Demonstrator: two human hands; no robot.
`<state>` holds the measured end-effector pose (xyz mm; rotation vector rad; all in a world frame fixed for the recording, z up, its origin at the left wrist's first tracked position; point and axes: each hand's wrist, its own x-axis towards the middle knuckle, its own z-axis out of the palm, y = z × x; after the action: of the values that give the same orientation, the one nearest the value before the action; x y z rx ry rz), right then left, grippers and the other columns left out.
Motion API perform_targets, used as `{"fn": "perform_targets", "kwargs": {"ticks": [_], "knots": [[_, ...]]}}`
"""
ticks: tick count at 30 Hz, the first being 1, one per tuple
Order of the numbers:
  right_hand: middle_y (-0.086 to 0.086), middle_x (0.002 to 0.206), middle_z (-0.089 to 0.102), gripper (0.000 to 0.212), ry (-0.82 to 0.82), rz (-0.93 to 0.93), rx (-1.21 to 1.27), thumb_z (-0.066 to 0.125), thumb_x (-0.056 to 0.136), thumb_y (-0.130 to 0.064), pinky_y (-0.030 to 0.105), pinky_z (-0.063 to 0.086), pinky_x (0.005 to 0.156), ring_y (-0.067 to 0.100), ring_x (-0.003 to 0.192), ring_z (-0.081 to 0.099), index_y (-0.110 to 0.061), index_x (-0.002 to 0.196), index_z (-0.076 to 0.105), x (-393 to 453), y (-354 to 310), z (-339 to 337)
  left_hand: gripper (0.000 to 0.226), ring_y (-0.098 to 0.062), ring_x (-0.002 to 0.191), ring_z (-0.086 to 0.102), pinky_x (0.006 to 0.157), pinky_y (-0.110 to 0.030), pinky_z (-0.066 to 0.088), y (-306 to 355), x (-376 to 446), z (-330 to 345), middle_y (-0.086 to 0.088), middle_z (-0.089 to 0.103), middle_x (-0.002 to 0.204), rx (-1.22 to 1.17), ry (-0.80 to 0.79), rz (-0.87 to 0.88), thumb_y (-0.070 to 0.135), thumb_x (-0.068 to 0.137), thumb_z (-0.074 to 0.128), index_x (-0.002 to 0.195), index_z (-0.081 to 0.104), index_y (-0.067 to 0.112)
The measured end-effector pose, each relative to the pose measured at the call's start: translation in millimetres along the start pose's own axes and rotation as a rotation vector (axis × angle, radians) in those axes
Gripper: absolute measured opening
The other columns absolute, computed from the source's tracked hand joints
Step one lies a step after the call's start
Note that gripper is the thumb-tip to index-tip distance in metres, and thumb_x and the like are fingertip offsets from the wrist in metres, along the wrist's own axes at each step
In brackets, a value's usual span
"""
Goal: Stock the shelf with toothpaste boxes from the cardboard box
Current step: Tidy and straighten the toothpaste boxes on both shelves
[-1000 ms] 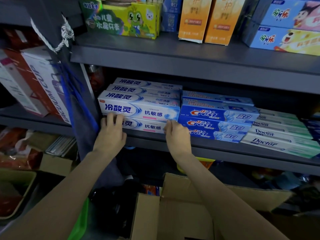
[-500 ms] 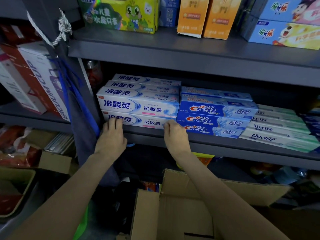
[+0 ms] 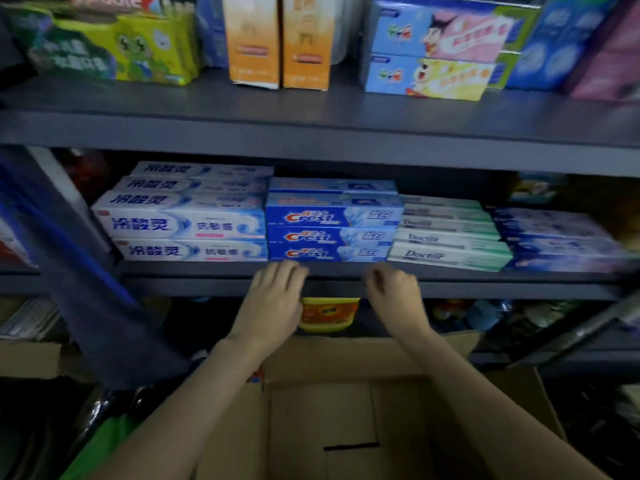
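Both hands at the front edge of the toothpaste shelf, holding nothing.

The left hand (image 3: 273, 299) lies with fingers fairly straight at the lip of the shelf (image 3: 207, 271), fingertips just below the blue Crest boxes (image 3: 329, 237); the right hand (image 3: 394, 292) hangs beside it with fingers loosely curled and, as far as the motion blur allows, empty. On the shelf the white-and-blue boxes (image 3: 183, 226) are stacked at the left, touching the Crest stack, with the Doctor boxes (image 3: 446, 244) to its right. The open cardboard box (image 3: 346, 410) sits below the forearms, its visible inside bare.
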<state>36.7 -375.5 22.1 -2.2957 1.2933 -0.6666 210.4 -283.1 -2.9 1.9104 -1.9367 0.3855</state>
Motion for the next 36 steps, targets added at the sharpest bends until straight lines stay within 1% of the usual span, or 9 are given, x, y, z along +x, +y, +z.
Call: {"fn": "perform_targets", "kwargs": {"ticks": [2, 4, 6, 8, 12, 19, 26, 31, 36], "knots": [[-0.001, 0.069, 0.056, 0.010, 0.107, 0.012, -0.034, 0.052, 0.094, -0.012, 0.026, 0.041, 0.057, 0.011, 0.061, 0.053, -0.007, 0.091, 0.061, 2.3, 39.2, -37.2, 0.053, -0.026, 0.091, 0.063, 0.076, -0.036, 0.053, 40.1, 24.6, 4.0, -0.009, 0.063, 0.100, -0.017, -0.002, 0.076, 0.008, 0.055, 0.080, 0.104, 0.061, 0.007], [0.009, 0.102, 0.059, 0.019, 0.126, 0.008, -0.115, 0.057, 0.091, -0.018, 0.029, 0.043, 0.074, 0.023, 0.096, 0.055, -0.006, 0.106, 0.060, 11.9, 72.0, -65.3, 0.053, -0.024, 0.094, 0.064, 0.082, -0.034, 0.052, 74.6, 46.5, 11.6, -0.007, 0.064, 0.103, -0.014, 0.002, 0.141, 0.013, 0.058, 0.080, 0.107, 0.061, 0.007], [0.012, 0.137, 0.040, 0.049, -0.002, -0.025, -0.227, 0.064, 0.087, -0.030, 0.034, 0.036, 0.096, 0.028, 0.127, 0.035, -0.010, 0.128, 0.047, 29.0, 97.5, -82.2, 0.055, -0.024, 0.098, 0.063, 0.086, -0.034, 0.051, 101.1, 65.2, 23.2, -0.008, 0.064, 0.108, 0.004, 0.005, 0.159, 0.016, 0.061, 0.077, 0.112, 0.059, 0.006], [0.013, 0.155, 0.011, 0.080, -0.181, -0.096, -0.304, 0.067, 0.081, -0.042, 0.040, 0.019, 0.113, 0.029, 0.142, 0.011, -0.015, 0.145, 0.026, 49.1, 111.8, -89.9, 0.060, -0.025, 0.100, 0.064, 0.088, -0.036, 0.050, 120.8, 79.7, 34.2, -0.010, 0.064, 0.112, 0.023, -0.008, 0.120, 0.015, 0.058, 0.080, 0.114, 0.061, 0.002], [0.011, 0.157, -0.013, 0.096, -0.382, -0.227, -0.469, 0.058, 0.082, -0.057, 0.043, -0.003, 0.116, 0.028, 0.145, -0.012, -0.021, 0.150, 0.001, 90.5, 115.3, -80.4, 0.063, -0.026, 0.101, 0.063, 0.089, -0.038, 0.050, 138.1, 92.9, 51.7, -0.012, 0.063, 0.114, 0.080, -0.046, 0.062, 0.015, 0.056, 0.081, 0.114, 0.062, 0.000], [0.005, 0.158, -0.008, 0.090, -0.393, -0.268, -0.583, 0.037, 0.084, -0.069, 0.041, -0.001, 0.119, 0.025, 0.146, -0.006, -0.025, 0.150, -0.006, 111.7, 117.4, -58.7, 0.064, -0.025, 0.108, 0.060, 0.093, -0.036, 0.048, 133.9, 85.7, 66.4, -0.011, 0.061, 0.117, 0.143, -0.098, 0.014, 0.017, 0.057, 0.080, 0.116, 0.060, 0.002], [0.003, 0.159, -0.008, 0.081, -0.410, -0.344, -0.587, 0.037, 0.091, -0.060, 0.036, -0.004, 0.117, 0.022, 0.146, -0.006, -0.026, 0.150, -0.007, 106.5, 119.8, -68.4, 0.065, -0.023, 0.116, 0.048, 0.098, -0.039, 0.043, 143.6, 91.4, 69.6, -0.012, 0.058, 0.123, 0.123, -0.089, 0.001, 0.014, 0.061, 0.078, 0.121, 0.057, 0.000], [0.003, 0.158, -0.012, 0.079, -0.442, -0.318, -0.590, 0.034, 0.092, -0.058, 0.036, -0.006, 0.117, 0.022, 0.146, -0.010, -0.025, 0.149, -0.010, 103.5, 116.0, -69.5, 0.056, -0.023, 0.120, 0.037, 0.104, -0.040, 0.033, 140.4, 98.5, 70.7, -0.014, 0.054, 0.128, 0.179, -0.044, 0.002, 0.011, 0.072, 0.060, 0.125, 0.049, -0.001], [0.004, 0.158, -0.010, 0.082, -0.477, -0.311, -0.515, 0.036, 0.091, -0.061, 0.037, -0.005, 0.117, 0.021, 0.146, -0.008, -0.024, 0.150, -0.008, 106.6, 114.6, -69.2, 0.070, -0.026, 0.124, 0.039, 0.105, -0.043, 0.030, 137.9, 104.5, 72.8, -0.016, 0.053, 0.131, 0.211, -0.077, -0.024, 0.012, 0.063, 0.073, 0.128, 0.049, -0.002]]}}
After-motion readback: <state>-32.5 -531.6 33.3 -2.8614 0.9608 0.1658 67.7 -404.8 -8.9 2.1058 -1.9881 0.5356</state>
